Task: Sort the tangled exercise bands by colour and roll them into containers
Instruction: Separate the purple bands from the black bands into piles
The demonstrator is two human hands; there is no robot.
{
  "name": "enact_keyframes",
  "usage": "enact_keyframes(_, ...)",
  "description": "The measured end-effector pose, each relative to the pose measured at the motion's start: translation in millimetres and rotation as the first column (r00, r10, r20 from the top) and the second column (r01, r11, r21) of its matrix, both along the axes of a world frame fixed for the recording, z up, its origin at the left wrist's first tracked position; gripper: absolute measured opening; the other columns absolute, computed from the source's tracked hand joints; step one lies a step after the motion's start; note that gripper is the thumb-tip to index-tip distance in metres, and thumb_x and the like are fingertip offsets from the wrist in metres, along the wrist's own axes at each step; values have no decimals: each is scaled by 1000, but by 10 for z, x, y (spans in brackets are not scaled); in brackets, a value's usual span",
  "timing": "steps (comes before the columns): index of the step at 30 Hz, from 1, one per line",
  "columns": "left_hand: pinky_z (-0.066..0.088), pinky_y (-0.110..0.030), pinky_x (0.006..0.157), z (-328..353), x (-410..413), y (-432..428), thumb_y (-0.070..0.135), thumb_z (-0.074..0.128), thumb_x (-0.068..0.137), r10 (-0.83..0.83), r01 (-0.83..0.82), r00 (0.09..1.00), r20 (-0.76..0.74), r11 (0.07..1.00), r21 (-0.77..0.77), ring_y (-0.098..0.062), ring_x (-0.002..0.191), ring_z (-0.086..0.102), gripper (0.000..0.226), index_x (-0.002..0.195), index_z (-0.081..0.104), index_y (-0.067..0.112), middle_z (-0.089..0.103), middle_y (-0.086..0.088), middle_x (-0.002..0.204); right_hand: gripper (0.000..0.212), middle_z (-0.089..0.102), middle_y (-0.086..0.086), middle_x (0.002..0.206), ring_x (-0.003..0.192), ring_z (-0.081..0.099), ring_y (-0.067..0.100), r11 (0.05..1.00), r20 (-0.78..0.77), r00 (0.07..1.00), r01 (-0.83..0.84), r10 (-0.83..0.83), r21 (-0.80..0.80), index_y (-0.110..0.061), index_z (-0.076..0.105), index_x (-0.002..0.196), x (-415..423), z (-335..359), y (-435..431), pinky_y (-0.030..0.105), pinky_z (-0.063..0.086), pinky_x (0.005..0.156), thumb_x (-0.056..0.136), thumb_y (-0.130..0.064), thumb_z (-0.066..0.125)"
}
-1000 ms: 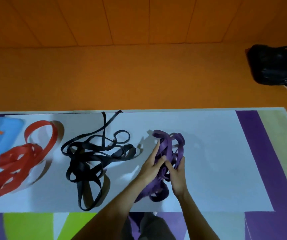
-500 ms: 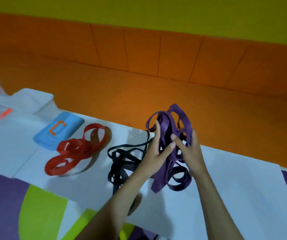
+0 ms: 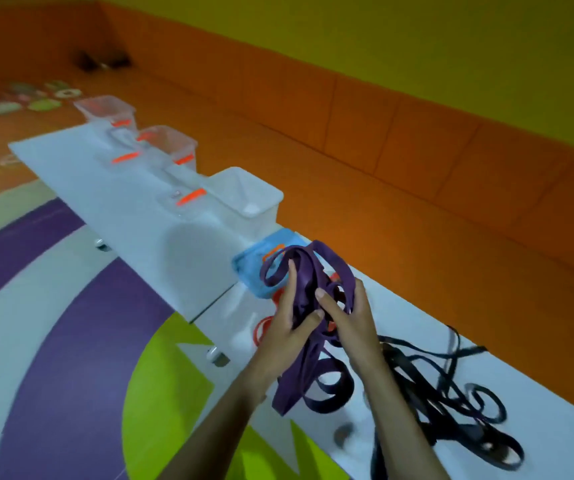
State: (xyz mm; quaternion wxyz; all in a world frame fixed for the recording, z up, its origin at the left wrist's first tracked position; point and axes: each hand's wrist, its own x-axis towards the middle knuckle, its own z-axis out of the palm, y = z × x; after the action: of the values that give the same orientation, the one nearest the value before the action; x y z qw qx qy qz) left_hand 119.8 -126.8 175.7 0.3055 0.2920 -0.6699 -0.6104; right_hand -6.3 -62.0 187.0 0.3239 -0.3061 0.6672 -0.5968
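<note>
Dim, saturated light; motion blur smears the black bands (image 3: pixel 406 372) beside the right hand (image 3: pixel 354 323) and the containers (image 3: pixel 254 192) beyond; edges bow.

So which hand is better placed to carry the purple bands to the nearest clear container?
Left, probably. The left hand grips the purple bands on the side facing the clear container; the right hand holds them on the far side, nearer the black bands.
</note>
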Motion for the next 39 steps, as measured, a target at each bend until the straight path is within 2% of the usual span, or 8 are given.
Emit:
enact_keyframes(3,45,-36,116,-78,640,-590,7,56,106,104,-104,995,11,994,31,-8,143,49,87,164,3,45,44,14,160,30,72,-13,105,102,72,12,995,11,995,-95,95,10,-28,61,118,603,-52,-712,44,59,93,94,-33,78)
enact_keyframes(6,46,-17,106,-105,1165,-1087,-1,56,104,237,-238,971,24,971,33,4,137,51,87,164,4,35,51,33,148,37,72,-14,111,109,71,13,981,27,981,-192,192,19,-32,61,123,1122,-111,-1358,48,57,98,91,-39,79)
enact_keyframes(8,44,-13,104,-109,1434,-1341,-1,58,103,305,-306,952,41,951,37,10,137,47,88,162,6,40,45,44,146,37,73,-13,112,111,70,12,973,27,973,-230,229,25,-33,62,122,1363,-160,-1701,50,56,101,90,-38,81)
enact_keyframes(11,44,-24,113,-113,1844,-1772,7,62,103,393,-394,919,25,917,65,3,144,43,89,161,7,49,37,28,160,36,74,-11,108,106,72,12,952,48,952,-304,302,40,-32,62,118,1742,-227,-2287,53,57,97,89,-38,82)
enact_keyframes(15,49,-12,96,-100,2221,-2399,7,61,104,464,-466,885,41,878,112,14,129,53,87,159,7,48,49,52,133,54,76,-7,115,110,73,17,914,100,912,-403,397,47,-33,60,123,2127,-309,-3051,56,58,97,79,-56,82)
enact_keyframes(22,49,-9,91,5,2592,-3797,3,56,105,459,-471,880,125,877,95,19,124,53,84,154,4,49,50,55,127,35,76,-8,115,112,72,13,917,176,903,-400,392,8,-26,63,125,2541,-410,-4472,35,56,95,94,-23,79)
enact_keyframes(34,45,-11,100,-169,3149,-6140,7,60,104,362,-375,924,125,921,103,12,134,50,88,162,5,43,48,48,138,47,74,-5,114,110,71,16,961,97,959,-272,267,40,-24,61,122,3113,-511,-6629,51,54,104,84,-45,78)
enact_keyframes(39,54,-16,89,-317,3318,-7133,-2,53,104,243,-250,968,63,954,167,8,124,60,86,161,6,43,57,46,129,41,74,-7,108,104,72,19,986,46,988,-150,147,76,-30,61,116,3344,-618,-7477,56,56,98,83,-48,77)
